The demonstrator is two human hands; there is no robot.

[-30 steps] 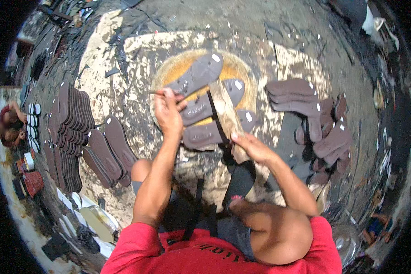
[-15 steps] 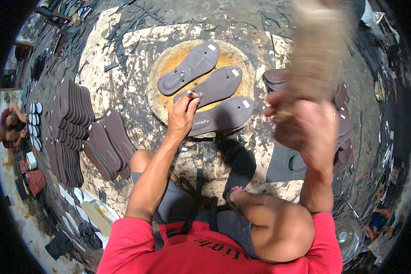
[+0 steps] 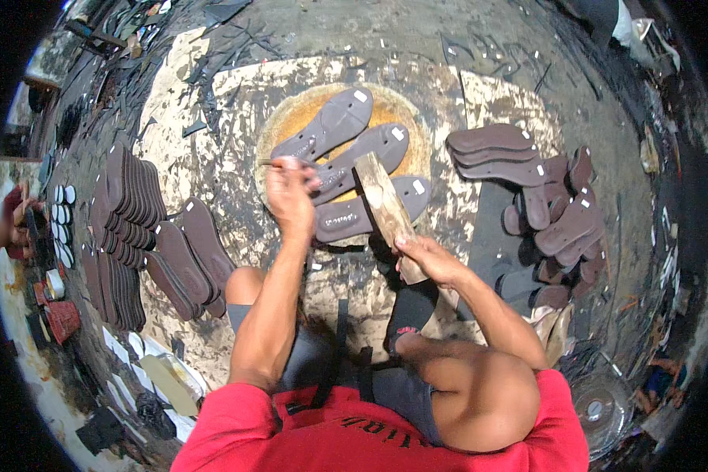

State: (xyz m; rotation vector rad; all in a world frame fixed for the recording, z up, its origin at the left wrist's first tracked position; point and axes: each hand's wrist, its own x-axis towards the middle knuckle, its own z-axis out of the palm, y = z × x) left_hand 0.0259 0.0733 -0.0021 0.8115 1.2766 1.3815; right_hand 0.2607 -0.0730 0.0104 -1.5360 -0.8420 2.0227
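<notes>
Three brown sandal soles with small white labels lie fanned out on a round yellowish board (image 3: 283,110): the far sole (image 3: 342,114), the middle sole (image 3: 381,148) and the near sole (image 3: 346,219). My left hand (image 3: 291,197) is closed over the heel end of the far and middle soles. A short dark rod, seemingly a punch (image 3: 271,162), sticks out sideways from its slightly blurred fingers. My right hand (image 3: 433,259) grips the lower end of a worn wooden club (image 3: 384,197). The club slants over the middle and near soles and hides part of them.
Stacked brown soles (image 3: 130,189) stand at the left, with more leaning soles (image 3: 185,267) beside them. A loose pile of soles (image 3: 562,216) lies at the right. Dark scraps (image 3: 197,127) litter the floor. A fan (image 3: 598,409) is at lower right.
The wooden club has swung down from the raised upper right to above the soles. My left hand has lifted the punch off the middle sole, shifted left and tipped it sideways.
</notes>
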